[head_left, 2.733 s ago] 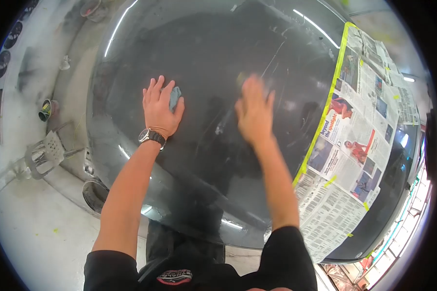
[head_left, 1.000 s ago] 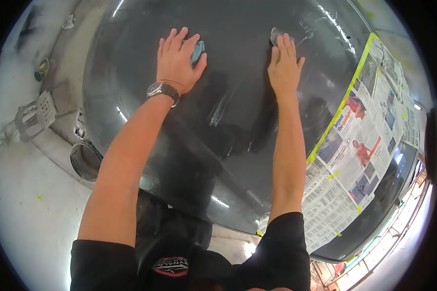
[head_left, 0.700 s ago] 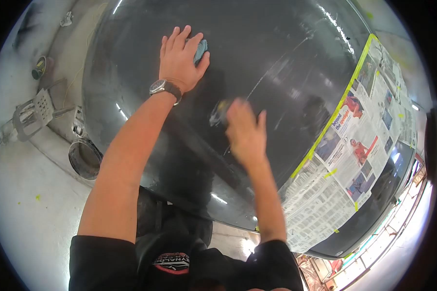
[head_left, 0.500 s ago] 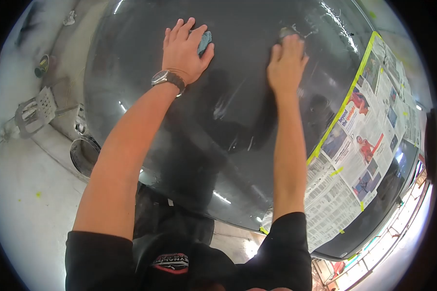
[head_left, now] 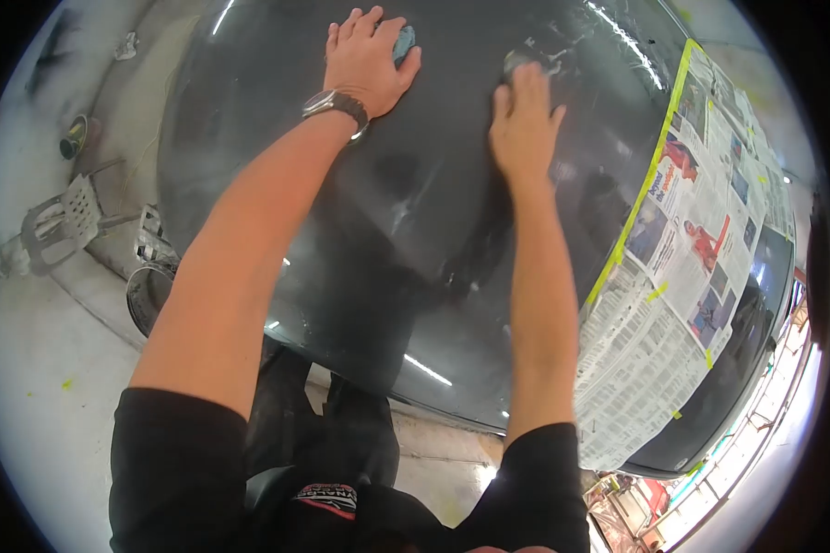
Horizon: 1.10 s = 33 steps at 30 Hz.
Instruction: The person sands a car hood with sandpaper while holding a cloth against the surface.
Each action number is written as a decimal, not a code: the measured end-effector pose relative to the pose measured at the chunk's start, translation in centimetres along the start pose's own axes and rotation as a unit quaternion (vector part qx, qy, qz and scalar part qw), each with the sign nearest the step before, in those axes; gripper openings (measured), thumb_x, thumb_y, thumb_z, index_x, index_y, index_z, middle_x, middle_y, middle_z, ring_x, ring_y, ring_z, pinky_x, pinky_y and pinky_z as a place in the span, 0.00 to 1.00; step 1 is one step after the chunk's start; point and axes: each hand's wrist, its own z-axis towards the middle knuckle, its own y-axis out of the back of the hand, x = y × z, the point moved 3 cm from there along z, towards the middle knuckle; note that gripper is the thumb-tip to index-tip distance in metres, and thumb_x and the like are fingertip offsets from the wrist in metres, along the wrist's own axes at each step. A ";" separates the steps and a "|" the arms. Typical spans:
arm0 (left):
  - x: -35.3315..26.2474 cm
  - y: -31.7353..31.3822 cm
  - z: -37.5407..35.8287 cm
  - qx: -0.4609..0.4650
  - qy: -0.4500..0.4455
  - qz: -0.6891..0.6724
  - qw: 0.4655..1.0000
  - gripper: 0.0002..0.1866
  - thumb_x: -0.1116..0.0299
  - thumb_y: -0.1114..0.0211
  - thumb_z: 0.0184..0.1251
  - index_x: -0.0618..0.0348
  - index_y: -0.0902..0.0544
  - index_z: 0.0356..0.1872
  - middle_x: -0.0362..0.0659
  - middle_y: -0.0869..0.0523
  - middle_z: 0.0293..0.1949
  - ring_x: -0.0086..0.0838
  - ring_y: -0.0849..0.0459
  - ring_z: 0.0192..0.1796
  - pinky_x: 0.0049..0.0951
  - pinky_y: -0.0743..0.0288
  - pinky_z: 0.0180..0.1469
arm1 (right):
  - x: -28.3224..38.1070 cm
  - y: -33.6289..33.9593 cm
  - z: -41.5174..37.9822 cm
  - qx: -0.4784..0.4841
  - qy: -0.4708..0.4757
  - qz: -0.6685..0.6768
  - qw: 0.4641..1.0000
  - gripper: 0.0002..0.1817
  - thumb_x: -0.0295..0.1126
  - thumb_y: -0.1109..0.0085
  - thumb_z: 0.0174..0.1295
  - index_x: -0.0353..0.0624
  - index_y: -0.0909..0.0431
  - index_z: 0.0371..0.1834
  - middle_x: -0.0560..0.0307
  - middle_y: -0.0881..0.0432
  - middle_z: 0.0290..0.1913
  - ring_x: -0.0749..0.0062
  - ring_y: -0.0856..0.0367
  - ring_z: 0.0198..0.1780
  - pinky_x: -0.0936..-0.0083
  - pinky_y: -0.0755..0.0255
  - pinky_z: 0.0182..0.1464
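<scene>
A dark grey car panel (head_left: 415,166), probably a hood, curves in front of me with wet streaks and glare on it. My left hand (head_left: 369,63), a watch on its wrist, rests at the upper part with a crumpled blue-grey cloth (head_left: 404,44) held under the fingers and thumb. To its right, my right hand (head_left: 524,124) presses a small greyish pad (head_left: 515,61) against the surface, fingertips over its lower edge. Whitish wet smears lie just right of that pad. Most of the cloth is hidden by my hand.
Newspaper (head_left: 655,313) fixed with yellow-green masking tape (head_left: 638,207) covers the area at right. On the left floor stand a spattered chair (head_left: 69,221), a dark bucket (head_left: 148,297) close to the panel's edge, and a green can (head_left: 74,138).
My right hand and its pad have shifted left over the panel. The view has tilted a little; my left hand shows higher and further right, with the cloth still under it.
</scene>
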 end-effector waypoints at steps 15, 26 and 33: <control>2.5 8.9 -11.0 -0.009 0.027 -0.023 0.999 0.25 0.55 0.30 0.76 0.48 0.17 0.70 0.51 0.17 0.72 0.56 0.23 0.76 0.65 0.36 0.79 | 14.9 5.5 -16.3 0.130 0.022 0.056 0.990 0.31 0.38 0.35 0.75 0.43 0.28 0.79 0.50 0.29 0.83 0.52 0.32 0.83 0.31 0.43 0.78; 2.7 8.0 -10.4 -0.011 0.048 -0.019 0.999 0.25 0.54 0.29 0.74 0.47 0.15 0.68 0.49 0.15 0.70 0.54 0.21 0.75 0.63 0.35 0.79 | 14.5 7.3 -20.0 0.122 -0.080 0.032 0.989 0.31 0.36 0.35 0.74 0.37 0.28 0.78 0.47 0.31 0.84 0.43 0.36 0.85 0.30 0.49 0.79; 2.9 8.0 -10.2 -0.015 0.040 -0.002 0.999 0.24 0.55 0.29 0.74 0.48 0.15 0.68 0.50 0.14 0.69 0.54 0.21 0.74 0.64 0.34 0.79 | 12.3 7.6 -20.6 0.138 0.004 0.005 0.990 0.30 0.37 0.38 0.76 0.35 0.28 0.77 0.41 0.30 0.83 0.44 0.35 0.84 0.32 0.45 0.78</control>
